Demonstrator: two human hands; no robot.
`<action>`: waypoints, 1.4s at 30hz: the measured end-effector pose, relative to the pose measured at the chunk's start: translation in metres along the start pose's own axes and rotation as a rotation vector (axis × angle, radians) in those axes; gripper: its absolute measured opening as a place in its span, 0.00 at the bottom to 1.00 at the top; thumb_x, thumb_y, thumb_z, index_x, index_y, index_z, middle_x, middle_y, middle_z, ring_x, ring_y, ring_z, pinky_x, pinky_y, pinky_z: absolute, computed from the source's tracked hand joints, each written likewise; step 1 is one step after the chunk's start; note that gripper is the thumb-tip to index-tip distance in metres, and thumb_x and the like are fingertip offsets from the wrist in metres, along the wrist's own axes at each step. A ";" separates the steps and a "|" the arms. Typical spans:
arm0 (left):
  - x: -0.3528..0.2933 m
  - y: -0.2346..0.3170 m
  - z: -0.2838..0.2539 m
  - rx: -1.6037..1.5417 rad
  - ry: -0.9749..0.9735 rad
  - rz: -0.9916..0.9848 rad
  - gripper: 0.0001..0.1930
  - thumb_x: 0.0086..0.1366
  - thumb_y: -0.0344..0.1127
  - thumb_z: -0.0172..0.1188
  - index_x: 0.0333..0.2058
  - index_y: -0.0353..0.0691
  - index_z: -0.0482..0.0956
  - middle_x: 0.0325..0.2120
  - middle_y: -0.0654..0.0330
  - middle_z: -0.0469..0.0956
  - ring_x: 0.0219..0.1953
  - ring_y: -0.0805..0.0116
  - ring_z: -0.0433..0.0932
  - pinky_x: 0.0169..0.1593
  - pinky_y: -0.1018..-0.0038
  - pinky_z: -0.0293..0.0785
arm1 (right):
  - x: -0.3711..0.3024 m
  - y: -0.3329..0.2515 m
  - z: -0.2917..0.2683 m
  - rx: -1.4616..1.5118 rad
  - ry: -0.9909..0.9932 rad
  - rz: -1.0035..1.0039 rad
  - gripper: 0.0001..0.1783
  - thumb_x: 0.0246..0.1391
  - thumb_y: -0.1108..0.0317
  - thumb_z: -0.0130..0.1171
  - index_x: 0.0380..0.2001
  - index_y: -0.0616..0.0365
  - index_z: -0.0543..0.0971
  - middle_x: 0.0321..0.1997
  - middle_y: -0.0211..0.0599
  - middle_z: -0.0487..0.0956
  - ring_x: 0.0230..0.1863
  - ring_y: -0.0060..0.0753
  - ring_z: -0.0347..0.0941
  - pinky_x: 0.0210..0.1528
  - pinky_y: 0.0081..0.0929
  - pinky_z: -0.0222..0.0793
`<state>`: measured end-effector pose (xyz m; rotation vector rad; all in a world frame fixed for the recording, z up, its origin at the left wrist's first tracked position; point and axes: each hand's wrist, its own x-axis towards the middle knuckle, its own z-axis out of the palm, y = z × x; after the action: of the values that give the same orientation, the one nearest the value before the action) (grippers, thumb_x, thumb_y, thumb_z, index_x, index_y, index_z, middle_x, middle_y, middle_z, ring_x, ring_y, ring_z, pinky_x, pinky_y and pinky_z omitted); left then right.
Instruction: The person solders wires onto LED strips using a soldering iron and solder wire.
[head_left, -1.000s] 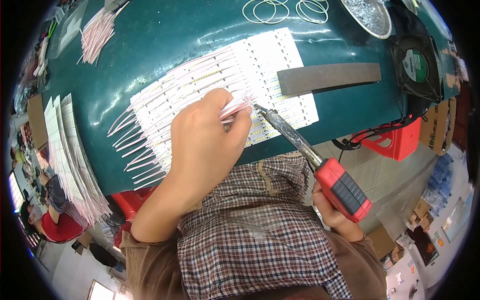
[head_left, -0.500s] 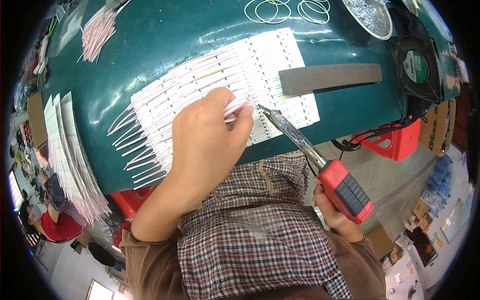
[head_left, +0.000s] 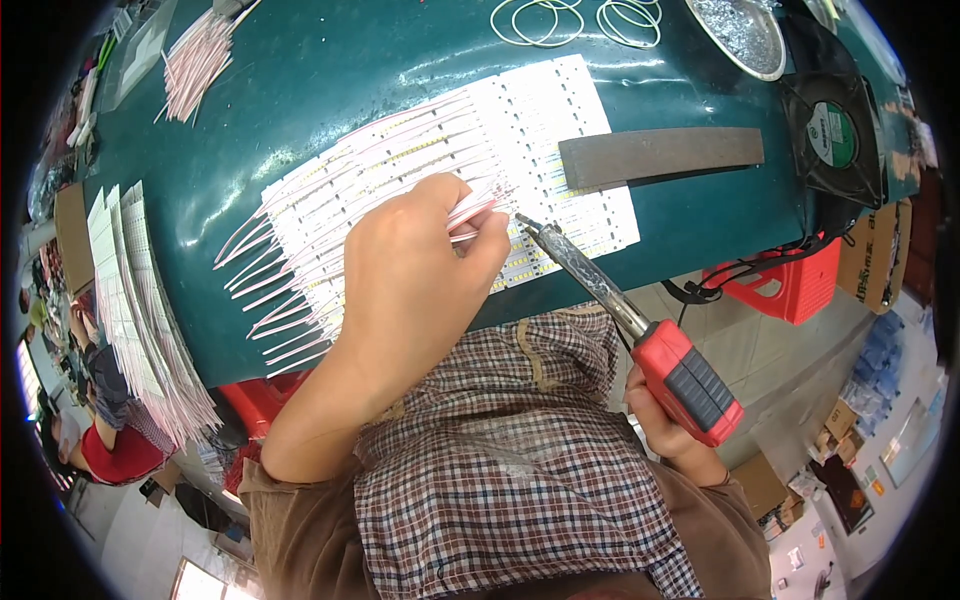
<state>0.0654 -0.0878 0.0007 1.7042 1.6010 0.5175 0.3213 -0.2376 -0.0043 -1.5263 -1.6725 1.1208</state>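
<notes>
My left hand (head_left: pixel 405 265) lies over a white LED strip panel (head_left: pixel 545 90) on the green table. Its thumb and forefinger pinch several thin red-and-white wires (head_left: pixel 472 208), whose ends point right toward the panel's pads. My right hand (head_left: pixel 660 420), below the table edge, is closed round the red and black handle of a soldering iron (head_left: pixel 690 385). The iron's dark tip is just right of the wire ends, over the panel; whether it touches a pad I cannot make out. More wires (head_left: pixel 245 240) fan out past the panel's left edge.
A flat grey metal bar (head_left: pixel 660 158) rests across the panel's right side. Beyond it sit a black fan (head_left: pixel 835 135) and a dish of shiny scraps (head_left: pixel 740 38). Wired panels (head_left: pixel 140 300) are piled at left; a wire bundle (head_left: pixel 195 65) lies at the far left.
The soldering iron has drawn slightly down and left at its handle, its tip a little farther from the wire ends. My left hand has barely moved.
</notes>
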 end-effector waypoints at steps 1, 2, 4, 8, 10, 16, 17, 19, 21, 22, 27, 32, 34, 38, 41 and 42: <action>0.000 0.001 0.000 0.015 0.003 0.011 0.11 0.59 0.35 0.65 0.30 0.32 0.78 0.20 0.49 0.81 0.23 0.50 0.81 0.30 0.61 0.75 | 0.000 0.001 0.000 0.016 0.000 -0.004 0.13 0.42 0.74 0.70 0.35 0.63 0.81 0.31 0.41 0.81 0.27 0.41 0.81 0.30 0.31 0.78; 0.000 0.000 0.000 0.015 0.004 0.011 0.11 0.59 0.35 0.65 0.30 0.32 0.78 0.20 0.49 0.81 0.23 0.50 0.81 0.30 0.61 0.75 | -0.001 0.001 0.000 0.016 0.000 -0.004 0.13 0.42 0.74 0.70 0.35 0.63 0.81 0.31 0.41 0.81 0.27 0.41 0.81 0.30 0.31 0.78; -0.001 -0.002 0.002 -0.047 0.015 0.002 0.10 0.59 0.34 0.65 0.30 0.32 0.78 0.22 0.49 0.82 0.24 0.52 0.83 0.30 0.62 0.76 | -0.006 0.002 -0.002 0.030 -0.019 0.043 0.13 0.43 0.74 0.69 0.34 0.62 0.81 0.30 0.41 0.80 0.27 0.41 0.80 0.29 0.30 0.76; -0.001 -0.002 0.003 -0.060 0.023 0.005 0.10 0.59 0.33 0.66 0.30 0.32 0.77 0.22 0.50 0.83 0.24 0.54 0.83 0.30 0.63 0.77 | -0.006 0.001 -0.004 0.015 -0.005 0.065 0.12 0.43 0.74 0.68 0.35 0.62 0.81 0.30 0.40 0.80 0.27 0.40 0.80 0.28 0.30 0.75; -0.001 0.000 0.001 -0.022 0.019 0.017 0.09 0.60 0.33 0.64 0.29 0.32 0.77 0.21 0.50 0.82 0.24 0.53 0.83 0.30 0.62 0.76 | -0.007 0.000 -0.004 0.020 0.001 0.095 0.12 0.44 0.74 0.68 0.35 0.63 0.81 0.30 0.40 0.80 0.27 0.40 0.79 0.28 0.29 0.75; 0.003 0.005 -0.015 -0.112 -0.182 -0.140 0.10 0.71 0.32 0.57 0.37 0.29 0.79 0.26 0.58 0.80 0.26 0.77 0.78 0.28 0.79 0.70 | -0.004 -0.004 -0.005 0.068 0.011 0.130 0.11 0.45 0.74 0.68 0.34 0.63 0.81 0.29 0.40 0.80 0.25 0.40 0.78 0.28 0.29 0.74; 0.003 0.004 -0.018 -0.112 -0.183 -0.139 0.10 0.71 0.32 0.57 0.37 0.29 0.79 0.26 0.58 0.80 0.26 0.77 0.78 0.28 0.79 0.70 | -0.005 -0.004 -0.004 0.067 0.012 0.129 0.11 0.45 0.74 0.68 0.34 0.63 0.81 0.29 0.40 0.80 0.25 0.40 0.78 0.28 0.29 0.74; 0.001 0.002 -0.024 -0.024 -0.078 -0.059 0.11 0.72 0.33 0.56 0.41 0.30 0.81 0.24 0.62 0.79 0.24 0.79 0.75 0.28 0.80 0.68 | -0.007 -0.002 -0.004 0.046 0.034 0.110 0.11 0.44 0.74 0.68 0.34 0.62 0.81 0.29 0.40 0.80 0.25 0.40 0.78 0.28 0.29 0.74; -0.001 0.006 -0.034 0.000 0.084 -0.007 0.11 0.73 0.33 0.56 0.42 0.31 0.82 0.23 0.64 0.78 0.24 0.80 0.74 0.28 0.81 0.67 | -0.006 -0.003 -0.006 0.030 0.029 0.110 0.11 0.43 0.74 0.68 0.34 0.62 0.81 0.29 0.40 0.80 0.25 0.40 0.78 0.28 0.30 0.74; 0.000 0.008 -0.039 0.019 0.240 0.050 0.11 0.73 0.33 0.56 0.43 0.32 0.82 0.22 0.65 0.77 0.24 0.81 0.73 0.28 0.81 0.66 | -0.007 -0.003 -0.006 0.010 0.028 0.114 0.11 0.43 0.74 0.68 0.34 0.62 0.81 0.29 0.40 0.80 0.25 0.40 0.78 0.28 0.30 0.74; -0.007 0.030 -0.038 -0.211 -0.096 -0.180 0.08 0.70 0.29 0.57 0.30 0.33 0.74 0.21 0.64 0.76 0.23 0.81 0.74 0.28 0.81 0.68 | -0.010 -0.003 -0.006 0.047 0.053 0.141 0.12 0.43 0.74 0.68 0.34 0.62 0.81 0.29 0.40 0.80 0.25 0.40 0.78 0.28 0.30 0.74; -0.012 0.007 -0.014 -0.172 -0.165 -0.199 0.07 0.67 0.28 0.61 0.32 0.30 0.76 0.25 0.60 0.80 0.27 0.76 0.81 0.32 0.78 0.77 | -0.015 -0.002 -0.006 0.053 0.060 0.136 0.11 0.43 0.73 0.68 0.33 0.62 0.81 0.28 0.40 0.80 0.26 0.40 0.79 0.28 0.30 0.74; -0.012 0.005 -0.010 -0.240 -0.168 -0.180 0.07 0.67 0.27 0.61 0.33 0.28 0.76 0.26 0.58 0.81 0.27 0.75 0.82 0.32 0.78 0.78 | -0.013 0.000 -0.008 0.027 0.016 0.090 0.11 0.44 0.73 0.69 0.33 0.62 0.81 0.29 0.40 0.80 0.26 0.41 0.79 0.28 0.31 0.74; -0.009 0.008 -0.009 -0.160 -0.173 -0.154 0.06 0.67 0.27 0.61 0.33 0.28 0.76 0.28 0.56 0.82 0.28 0.74 0.83 0.31 0.79 0.78 | -0.014 -0.001 -0.007 -0.002 0.015 0.090 0.11 0.43 0.73 0.69 0.32 0.61 0.81 0.29 0.40 0.80 0.26 0.41 0.79 0.28 0.30 0.74; -0.011 0.006 -0.005 -0.206 -0.144 -0.170 0.06 0.66 0.27 0.61 0.33 0.28 0.76 0.27 0.56 0.82 0.28 0.74 0.83 0.30 0.80 0.78 | -0.014 -0.001 -0.007 0.005 0.010 0.093 0.11 0.43 0.72 0.70 0.32 0.61 0.81 0.29 0.40 0.80 0.26 0.41 0.79 0.28 0.31 0.75; -0.012 0.002 -0.001 -0.176 -0.087 -0.126 0.07 0.64 0.29 0.63 0.33 0.31 0.77 0.23 0.54 0.82 0.26 0.65 0.83 0.30 0.72 0.77 | -0.014 -0.001 -0.006 0.003 0.015 0.085 0.11 0.43 0.72 0.70 0.32 0.61 0.81 0.29 0.40 0.80 0.26 0.41 0.79 0.28 0.31 0.75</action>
<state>0.0648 -0.0992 0.0049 1.4663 1.5417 0.4985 0.3285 -0.2501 0.0007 -1.6138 -1.6082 1.1520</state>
